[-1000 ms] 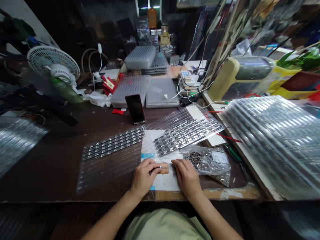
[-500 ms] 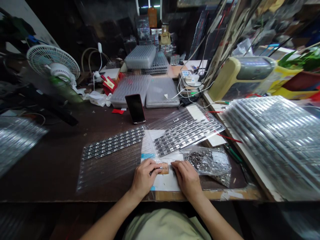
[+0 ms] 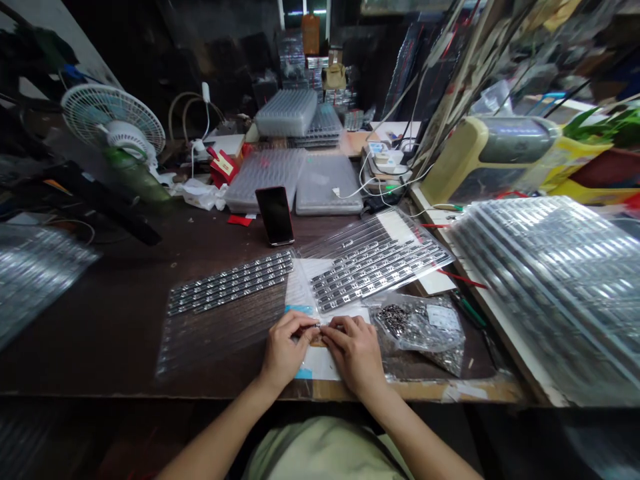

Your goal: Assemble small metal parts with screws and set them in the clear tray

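Observation:
My left hand [image 3: 284,351] and my right hand [image 3: 353,351] meet fingertip to fingertip over a small tan block [image 3: 317,340] on a white sheet [image 3: 324,360] near the table's front edge. Both hands are pinched; the left holds a thin metal piece against the block, and what the right fingers hold is too small to name. A clear tray with rows of small metal parts [image 3: 375,263] lies just beyond the hands. Another clear tray, partly filled [image 3: 227,303], lies to the left. A plastic bag of small metal parts [image 3: 417,325] sits right of my right hand.
A phone [image 3: 275,215] leans upright behind the trays. A white desk fan [image 3: 114,130] stands at the back left. Stacks of clear trays [image 3: 555,267] fill the right side, more trays [image 3: 293,180] at the back. Cables and a power strip [image 3: 385,163] lie at back centre.
My right hand has slid left to meet my left hand over the tan block, now mostly covered. The view has shifted slightly.

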{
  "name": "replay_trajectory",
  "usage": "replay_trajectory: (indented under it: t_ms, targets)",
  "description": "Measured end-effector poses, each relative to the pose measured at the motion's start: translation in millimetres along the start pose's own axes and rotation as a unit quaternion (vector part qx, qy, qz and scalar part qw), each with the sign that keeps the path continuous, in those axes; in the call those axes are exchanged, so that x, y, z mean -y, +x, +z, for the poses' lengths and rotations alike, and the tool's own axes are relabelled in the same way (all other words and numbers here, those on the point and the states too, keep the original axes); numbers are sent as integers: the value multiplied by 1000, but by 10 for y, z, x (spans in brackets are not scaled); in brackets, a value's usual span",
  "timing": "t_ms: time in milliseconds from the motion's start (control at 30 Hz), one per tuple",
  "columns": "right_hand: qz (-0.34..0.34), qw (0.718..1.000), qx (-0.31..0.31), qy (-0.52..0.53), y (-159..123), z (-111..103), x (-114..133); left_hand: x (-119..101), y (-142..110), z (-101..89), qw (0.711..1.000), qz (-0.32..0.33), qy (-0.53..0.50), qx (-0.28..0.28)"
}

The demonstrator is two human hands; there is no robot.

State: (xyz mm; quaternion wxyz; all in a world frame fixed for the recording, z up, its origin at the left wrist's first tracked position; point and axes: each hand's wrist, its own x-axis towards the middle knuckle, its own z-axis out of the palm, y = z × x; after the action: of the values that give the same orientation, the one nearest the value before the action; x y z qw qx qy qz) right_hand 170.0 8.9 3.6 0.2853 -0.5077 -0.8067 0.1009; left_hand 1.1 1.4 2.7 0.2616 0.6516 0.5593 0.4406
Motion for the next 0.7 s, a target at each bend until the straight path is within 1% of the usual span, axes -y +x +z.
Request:
replay_trajectory:
  t_ms: [100,167,233,333,467,600,700]
  targets:
    - [15,999,-28,-33,-52,-112,-126,-5,-3,5,1000,-4,2,1]
    - [17,997,-31,-71,-107,-172,-203,-12,-5,5,1000,-6,4,4]
    - [4,995,-25,-98,-162,-191,-246,-19,-1,1,1000,-10,6,9]
    - [-12,993,-31,-112,-208,-152,-252,-39,24,-11,1000,-18,1,9]
    - [-14,993,-43,-108,-186,-99,-232,-103,70,8,1000,-13,2,13]
    - [-19,996,-59,-71,-155,-100,-248,-164,60,116,998,29,30,41]
    - [-15,997,-63,-44,-158,-109,-268,-163,26,199,996,50,52,53]
